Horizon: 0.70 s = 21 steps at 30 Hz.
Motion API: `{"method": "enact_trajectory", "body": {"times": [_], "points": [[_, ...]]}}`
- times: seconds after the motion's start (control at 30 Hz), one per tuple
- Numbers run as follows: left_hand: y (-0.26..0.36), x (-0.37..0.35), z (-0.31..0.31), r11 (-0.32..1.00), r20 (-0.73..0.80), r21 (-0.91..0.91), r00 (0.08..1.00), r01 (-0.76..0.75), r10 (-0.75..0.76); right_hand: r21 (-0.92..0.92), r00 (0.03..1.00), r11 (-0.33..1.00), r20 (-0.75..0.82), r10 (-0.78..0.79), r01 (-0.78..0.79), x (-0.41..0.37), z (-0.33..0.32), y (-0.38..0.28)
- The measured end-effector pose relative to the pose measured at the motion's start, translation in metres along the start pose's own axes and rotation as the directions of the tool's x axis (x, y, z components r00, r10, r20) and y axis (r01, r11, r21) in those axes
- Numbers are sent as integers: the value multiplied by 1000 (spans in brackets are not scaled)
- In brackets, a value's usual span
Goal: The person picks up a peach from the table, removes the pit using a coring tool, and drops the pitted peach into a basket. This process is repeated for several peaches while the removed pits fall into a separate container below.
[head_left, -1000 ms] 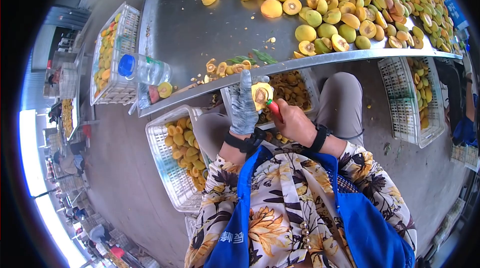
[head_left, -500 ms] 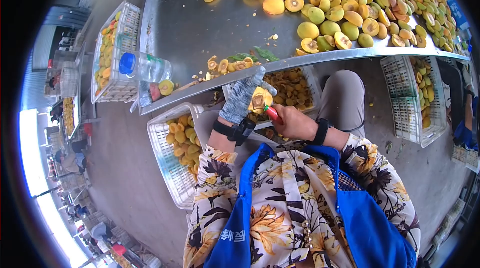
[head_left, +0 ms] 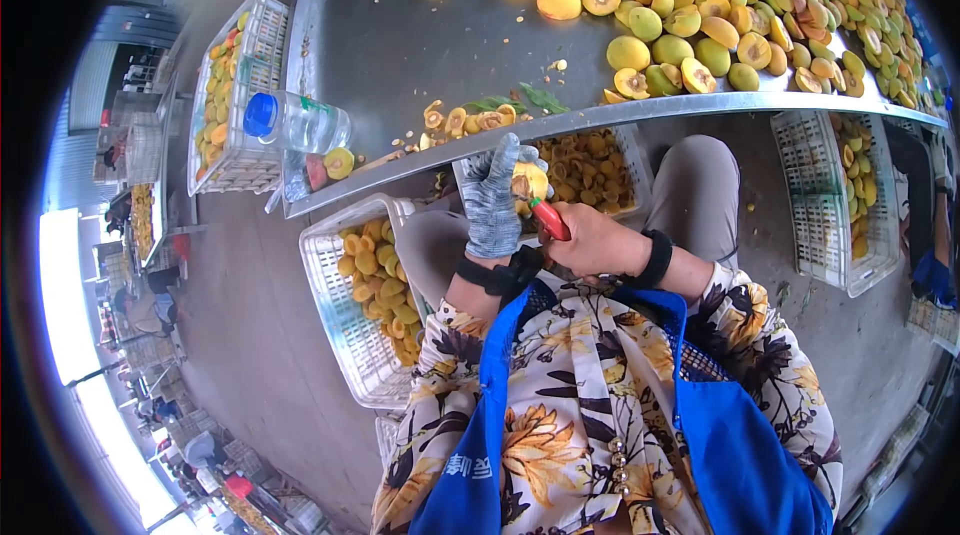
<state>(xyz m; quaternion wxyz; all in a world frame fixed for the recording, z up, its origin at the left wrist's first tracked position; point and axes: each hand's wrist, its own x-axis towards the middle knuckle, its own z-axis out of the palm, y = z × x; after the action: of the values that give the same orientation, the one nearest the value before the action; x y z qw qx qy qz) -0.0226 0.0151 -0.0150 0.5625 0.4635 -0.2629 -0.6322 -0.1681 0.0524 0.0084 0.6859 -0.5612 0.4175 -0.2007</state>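
My left hand (head_left: 492, 197), in a grey knit glove, holds a yellow peach half (head_left: 531, 178) with its cut face turned toward my right hand. Bare and closed, my right hand (head_left: 600, 240) grips a red-handled tool (head_left: 552, 220) with a green collar. Its tip is at the peach's centre, and the blade's shape is hidden. Below my hands, a white crate (head_left: 632, 157) holds small brownish-yellow pieces. To the left, another white crate (head_left: 335, 320) holds pitted peach halves (head_left: 385, 280).
The metal table (head_left: 430, 45) has a raised front edge and a large heap of peach halves (head_left: 740, 5) at the right. A blue-capped bottle (head_left: 305, 123) lies at its left corner, near a crate of fruit (head_left: 265, 55). Another crate (head_left: 815, 200) stands under the table at right.
My left hand has turned more upright, tilting the peach half so less of its cut face shows. The tool's tip has moved up against the fruit's centre. The view has shifted slightly.
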Motion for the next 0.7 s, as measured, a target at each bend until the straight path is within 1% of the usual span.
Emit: {"method": "enact_trajectory", "body": {"times": [0.03,0.1,0.13,0.17,0.2,0.23,0.27,0.33,0.37,0.43,0.47,0.53,0.57,0.6,0.67,0.7], "points": [[-1,1,-1,1000,14,23,1000,-5,4,183,981,971,144,128,-153,-2,-2,-5],[2,5,-2,999,27,46,1000,-14,13,196,976,964,158,150,-180,-1,-1,-2],[5,7,-5,993,122,-23,986,118,-114,209,969,955,173,175,-209,-1,0,0],[8,8,-7,964,223,-79,947,254,-231,208,969,955,176,175,-210,-2,1,0],[8,10,-11,963,217,-81,948,256,-234,170,969,964,179,172,-202,-2,3,0],[8,13,-15,955,262,-45,926,294,-273,132,969,973,181,166,-191,-2,4,-1],[8,15,-18,944,305,-7,900,330,-312,132,969,972,184,167,-193,-2,4,-1],[5,16,-17,952,296,-8,910,305,-289,353,921,871,310,235,-341,-1,3,-1],[4,15,-16,978,276,43,938,205,-209,351,920,871,313,235,-342,0,2,0],[-1,16,-15,992,261,125,964,15,-47,552,838,659,490,240,-511,4,-2,3],[-4,17,-13,992,263,124,964,9,-42,549,839,663,489,239,-509,6,-3,7],[-7,16,-10,994,106,49,989,100,-105,717,779,408,627,-23,-565,11,-3,19],[-9,18,-9,991,76,-60,991,116,-112,755,787,366,611,-90,-544,14,-1,23],[-8,19,-10,992,69,-59,992,108,-104,750,781,370,617,-93,-549,12,-1,23],[-2,21,-14,963,-106,-232,981,137,-165,777,807,511,539,-240,-367,7,-6,17],[3,24,-19,964,-186,-238,968,122,-168,752,835,553,524,-170,-359,1,-13,8]]}}
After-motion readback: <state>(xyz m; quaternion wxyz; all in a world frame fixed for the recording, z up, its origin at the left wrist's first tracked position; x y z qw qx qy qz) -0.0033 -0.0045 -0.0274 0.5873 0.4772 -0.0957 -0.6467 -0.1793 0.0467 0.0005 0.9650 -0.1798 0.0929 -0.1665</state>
